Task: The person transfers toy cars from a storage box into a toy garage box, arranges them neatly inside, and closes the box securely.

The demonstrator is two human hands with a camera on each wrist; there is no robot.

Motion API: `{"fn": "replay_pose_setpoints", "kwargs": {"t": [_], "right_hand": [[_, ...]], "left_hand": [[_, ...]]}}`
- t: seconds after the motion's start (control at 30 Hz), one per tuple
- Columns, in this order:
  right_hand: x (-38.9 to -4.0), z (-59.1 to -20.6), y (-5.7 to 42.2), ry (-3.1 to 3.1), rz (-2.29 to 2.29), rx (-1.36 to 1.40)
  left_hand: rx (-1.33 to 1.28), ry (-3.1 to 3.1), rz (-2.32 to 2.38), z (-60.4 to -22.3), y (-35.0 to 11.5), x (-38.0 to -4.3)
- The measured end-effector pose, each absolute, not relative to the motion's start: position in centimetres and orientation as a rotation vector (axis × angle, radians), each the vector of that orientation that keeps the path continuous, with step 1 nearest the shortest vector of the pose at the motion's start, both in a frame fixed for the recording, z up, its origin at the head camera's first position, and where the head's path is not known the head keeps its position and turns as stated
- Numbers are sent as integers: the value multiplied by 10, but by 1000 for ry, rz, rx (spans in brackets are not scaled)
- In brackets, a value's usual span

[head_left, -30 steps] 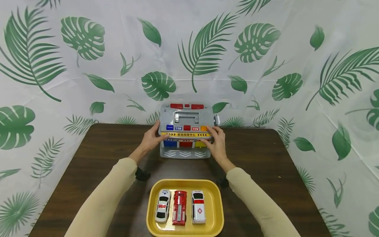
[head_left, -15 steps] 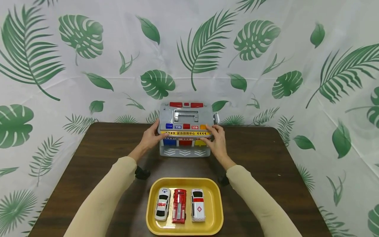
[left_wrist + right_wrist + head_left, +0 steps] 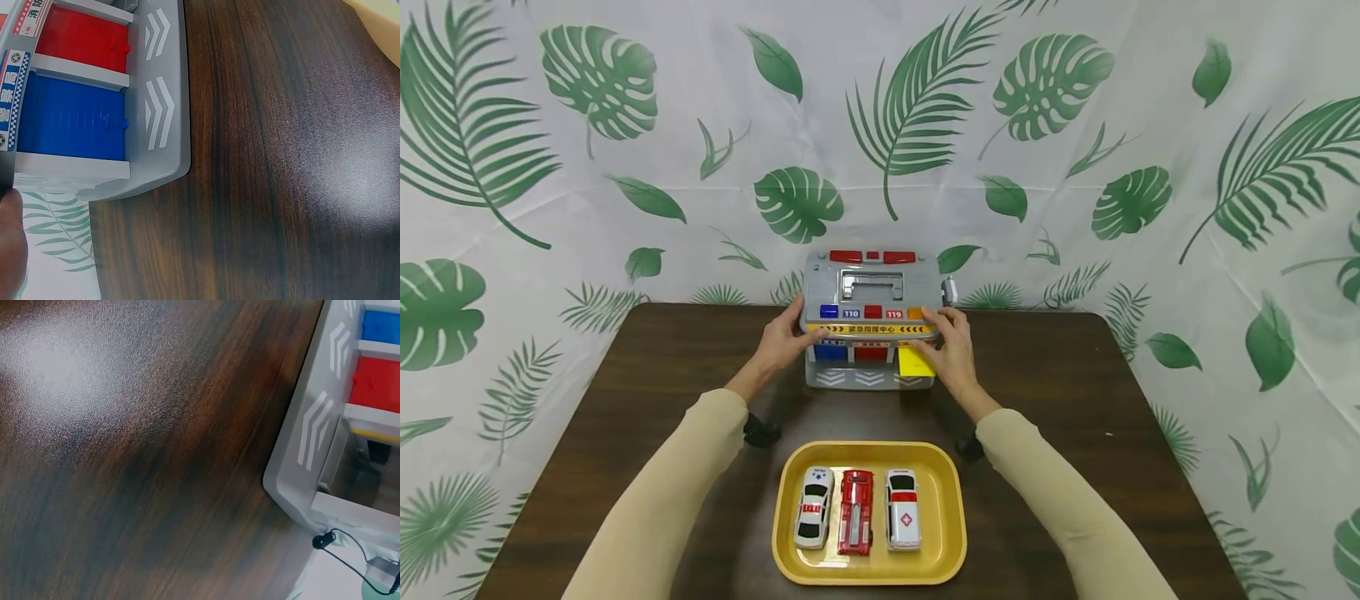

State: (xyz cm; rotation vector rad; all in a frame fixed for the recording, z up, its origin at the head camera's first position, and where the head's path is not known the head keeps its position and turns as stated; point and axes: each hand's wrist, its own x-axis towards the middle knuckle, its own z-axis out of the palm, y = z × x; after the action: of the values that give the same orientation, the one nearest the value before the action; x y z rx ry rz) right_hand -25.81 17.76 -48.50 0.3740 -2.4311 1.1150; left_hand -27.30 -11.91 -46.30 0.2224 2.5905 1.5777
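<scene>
A grey toy emergency station (image 3: 808, 287) stands at the back of the table, with red lights and a carry handle on its roof. My left hand (image 3: 781, 343) grips its left front corner, thumb along the yellow front strip. My right hand (image 3: 953, 357) holds the right front corner, fingers on the roof and thumb low near the yellow door (image 3: 914, 363). That door tips outward. In the right wrist view its bay (image 3: 362, 475) stands open, dark inside. The blue door (image 3: 75, 119) and red door (image 3: 84, 37) are down in the left wrist view.
A yellow tray (image 3: 955, 533) near the front holds a white police car (image 3: 813, 507), a red fire truck (image 3: 856, 512) and a white ambulance (image 3: 903, 510). A leaf-print cloth (image 3: 700, 125) hangs behind the dark wooden table (image 3: 1060, 400). A black cord (image 3: 344, 540) hangs beside the station.
The yellow door has swung outward from its bay beneath my right thumb. My left hand keeps its hold. The whole head view has shifted slightly.
</scene>
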Motion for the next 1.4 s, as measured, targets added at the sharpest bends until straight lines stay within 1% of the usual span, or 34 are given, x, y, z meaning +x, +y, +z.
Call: {"fn": "replay_pose_setpoints", "kwargs": {"t": [0.3,0.5,0.63,0.77,0.9,1.07,1.23,1.4], "right_hand": [[-260,-471,189,-2532,1137,471],[-244,-465,198,-2572,1159,438],[-219,-456,203,-2541,1281,379],[-185,-452,204,-2492,1480,315],[-146,-456,201,-2484,1725,212],[-103,-465,194,-2595,1827,75],[-74,-472,186,-2663,1930,19],[-56,-476,181,-2677,2022,-9]], "left_hand": [[207,2590,1585,-459,-120,-278],[199,2601,1552,-458,-121,-278],[175,2595,1549,-457,-121,-279],[147,2570,1559,-456,-121,-279],[135,2568,1540,-456,-121,-278],[125,2561,1541,-456,-120,-279],[120,2558,1538,-456,-119,-278],[126,2549,1532,-458,-117,-275]]}}
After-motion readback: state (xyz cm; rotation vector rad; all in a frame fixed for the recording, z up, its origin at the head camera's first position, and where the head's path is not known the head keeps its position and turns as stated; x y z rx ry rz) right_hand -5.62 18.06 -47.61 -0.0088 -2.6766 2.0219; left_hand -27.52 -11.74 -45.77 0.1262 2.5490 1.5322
